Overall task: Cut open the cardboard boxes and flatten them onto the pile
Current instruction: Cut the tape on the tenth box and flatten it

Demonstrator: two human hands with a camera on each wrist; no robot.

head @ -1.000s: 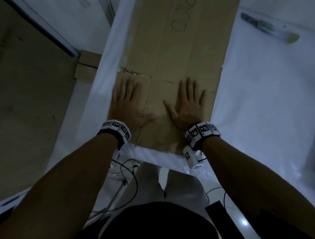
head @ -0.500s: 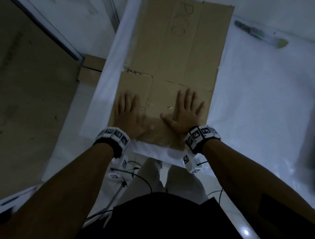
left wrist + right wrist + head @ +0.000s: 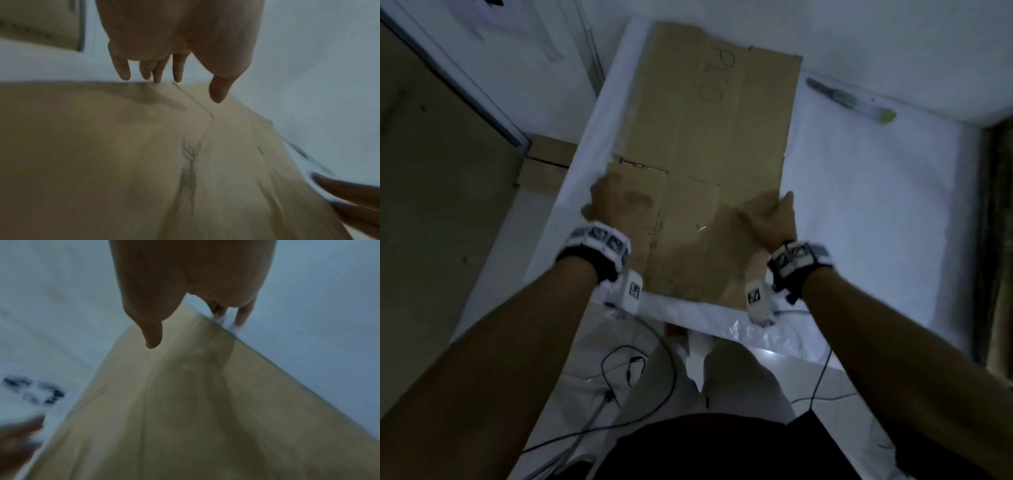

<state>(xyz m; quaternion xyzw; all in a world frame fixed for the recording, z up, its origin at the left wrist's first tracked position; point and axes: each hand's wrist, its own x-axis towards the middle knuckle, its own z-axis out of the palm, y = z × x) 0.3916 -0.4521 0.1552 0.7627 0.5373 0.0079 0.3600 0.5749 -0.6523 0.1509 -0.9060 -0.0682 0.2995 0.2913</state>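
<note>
nearest the camera, cables (image 3: pixel 640 363) trail over the pale floor beside the person's legs. past them, at the near edge of the white-covered counter (image 3: pixel 859 219), lies the flattened cardboard (image 3: pixel 709 137), a long brown sheet stretching away along the counter's left part, with creases and flap seams across it and "pico" handwritten near its far end. the left hand (image 3: pixel 616 202) sits at the sheet's left edge near its near end; in the left wrist view its fingers (image 3: pixel 158 71) hang loosely spread, tips pointing down at the cardboard, clamped on nothing. the right hand (image 3: pixel 770 212) is at the sheet's right edge; in the right wrist view its thumb (image 3: pixel 152 334) points down over the top face while the other fingers drop past the edge toward the white cover. whether they grip the edge cannot be told through the blur. farther off, well apart to the right, a green-handled cutter (image 3: pixel 852 101) lies on the counter. left of the counter, on the floor, sit more cardboard pieces (image 3: pixel 548 161).
</note>
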